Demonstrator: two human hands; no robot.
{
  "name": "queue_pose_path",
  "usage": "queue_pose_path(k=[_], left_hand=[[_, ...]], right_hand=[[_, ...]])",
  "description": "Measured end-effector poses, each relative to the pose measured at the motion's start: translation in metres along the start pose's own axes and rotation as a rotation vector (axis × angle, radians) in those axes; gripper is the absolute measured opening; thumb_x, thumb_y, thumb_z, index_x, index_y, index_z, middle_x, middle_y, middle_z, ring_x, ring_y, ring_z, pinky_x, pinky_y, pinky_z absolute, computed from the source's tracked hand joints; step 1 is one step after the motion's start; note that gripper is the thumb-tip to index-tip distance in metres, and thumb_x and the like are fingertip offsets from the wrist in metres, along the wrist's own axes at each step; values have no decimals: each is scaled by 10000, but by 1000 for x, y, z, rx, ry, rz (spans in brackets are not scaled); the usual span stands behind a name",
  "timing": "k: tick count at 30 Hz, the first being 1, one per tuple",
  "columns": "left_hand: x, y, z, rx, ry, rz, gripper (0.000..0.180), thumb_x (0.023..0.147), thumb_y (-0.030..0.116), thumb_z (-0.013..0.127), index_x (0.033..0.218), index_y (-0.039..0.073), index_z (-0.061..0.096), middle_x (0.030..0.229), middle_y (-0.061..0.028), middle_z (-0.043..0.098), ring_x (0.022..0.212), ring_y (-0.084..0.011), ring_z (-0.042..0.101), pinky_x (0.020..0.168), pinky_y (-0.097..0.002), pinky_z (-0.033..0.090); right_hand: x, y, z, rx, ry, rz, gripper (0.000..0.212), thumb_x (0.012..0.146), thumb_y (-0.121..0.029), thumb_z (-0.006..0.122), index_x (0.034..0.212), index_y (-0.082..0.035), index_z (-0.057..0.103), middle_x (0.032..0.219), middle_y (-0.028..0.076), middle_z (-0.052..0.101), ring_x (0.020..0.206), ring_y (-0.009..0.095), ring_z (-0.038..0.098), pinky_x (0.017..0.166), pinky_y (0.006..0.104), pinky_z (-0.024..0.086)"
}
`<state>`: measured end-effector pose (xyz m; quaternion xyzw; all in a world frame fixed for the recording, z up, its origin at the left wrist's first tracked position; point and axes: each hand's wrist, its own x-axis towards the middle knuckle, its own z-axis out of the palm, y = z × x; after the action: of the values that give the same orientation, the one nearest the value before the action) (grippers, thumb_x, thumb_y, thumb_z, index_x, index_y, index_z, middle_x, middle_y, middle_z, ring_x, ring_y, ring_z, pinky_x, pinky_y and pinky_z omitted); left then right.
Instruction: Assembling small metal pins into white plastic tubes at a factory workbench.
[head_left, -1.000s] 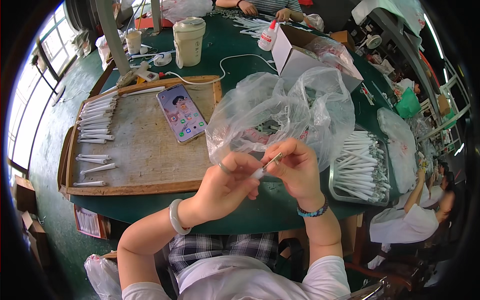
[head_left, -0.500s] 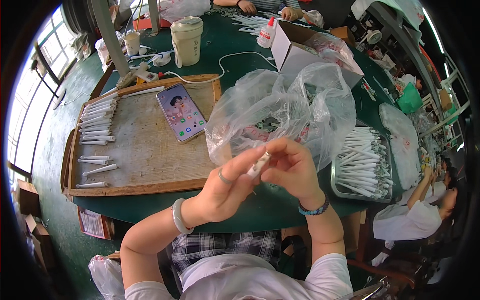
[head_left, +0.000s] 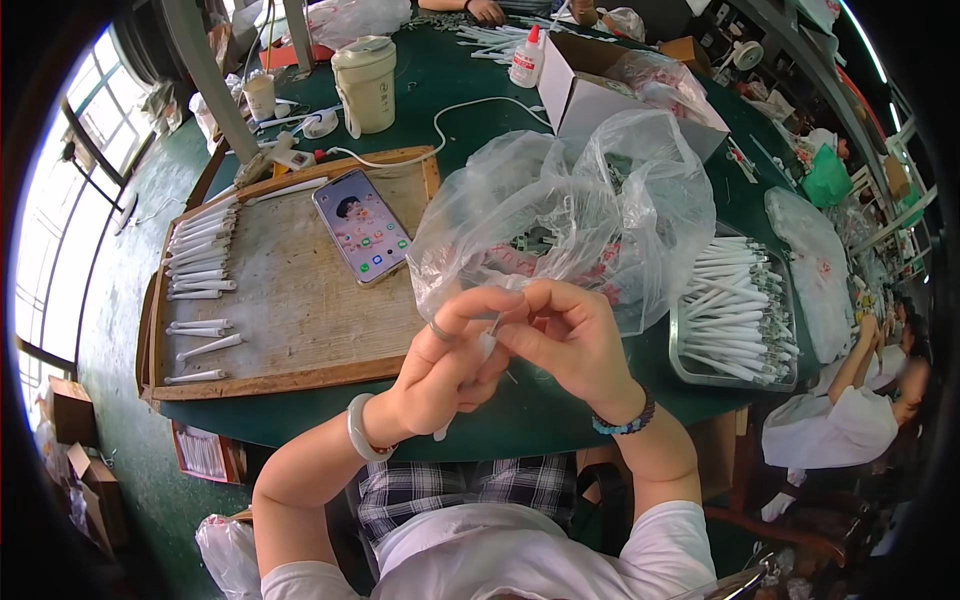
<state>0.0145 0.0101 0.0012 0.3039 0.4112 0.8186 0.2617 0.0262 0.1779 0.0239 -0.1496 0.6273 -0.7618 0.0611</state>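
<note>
Above the near edge of the green table, my left hand is closed around a slim white tube; the tube's lower end shows below the palm. At its upper end, the fingertips of my right hand are pinched together, meeting the left fingers. A thin wire-like piece seems to stand between the fingertips, but it is too small to make out. Just beyond both hands lies a clear plastic bag with small metal-looking parts inside. To the right, a metal tray holds many white tubes with clear ends.
At left, a wooden-framed board bears a row of white tubes and a lit phone. Behind stand a cream cup, a glue bottle and a white box. A co-worker's hands show at the far side.
The white tube has tilted and sunk deeper into my left hand, so less of its upper end shows. My right fingertips have closed in at its top. The view has shifted slightly.
</note>
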Motion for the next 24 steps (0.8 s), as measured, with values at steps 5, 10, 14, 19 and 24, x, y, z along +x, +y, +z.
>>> queue_pose_path(k=[5,10,14,19,24], left_hand=[[2,-2,4,123,51,5,430,813,7,229,1222,111,315,630,-32,377,409,-43,244,374,-166,224],[1,-1,6,7,76,6,433,780,-11,229,1192,95,309,591,-57,367,377,-56,221,344,-175,205],[0,-1,7,-5,78,48,435,768,-14,231,1179,114,299,566,-47,354,370,-57,218,339,-177,195],[1,-2,10,30,81,77,425,770,-5,239,1173,122,292,566,-42,356,365,-58,217,338,-179,198],[1,0,13,54,108,57,383,771,0,256,1138,93,308,609,-51,387,375,-58,228,339,-176,210]], right_hand=[[-1,-1,3,-110,11,-52,82,812,-33,544,879,13,534,795,16,552,694,40,527,605,169,435],[-1,7,12,84,4,-20,78,842,-38,489,904,7,475,795,23,529,675,56,546,613,183,446],[-5,9,18,134,14,-31,74,858,-61,476,888,-1,446,796,17,502,663,48,533,598,178,446],[-6,7,21,144,30,-36,84,862,-70,478,895,-2,443,789,19,503,657,47,529,592,177,444],[-8,8,21,168,44,-43,84,862,-71,481,895,-4,442,784,18,504,660,45,526,590,172,440]])
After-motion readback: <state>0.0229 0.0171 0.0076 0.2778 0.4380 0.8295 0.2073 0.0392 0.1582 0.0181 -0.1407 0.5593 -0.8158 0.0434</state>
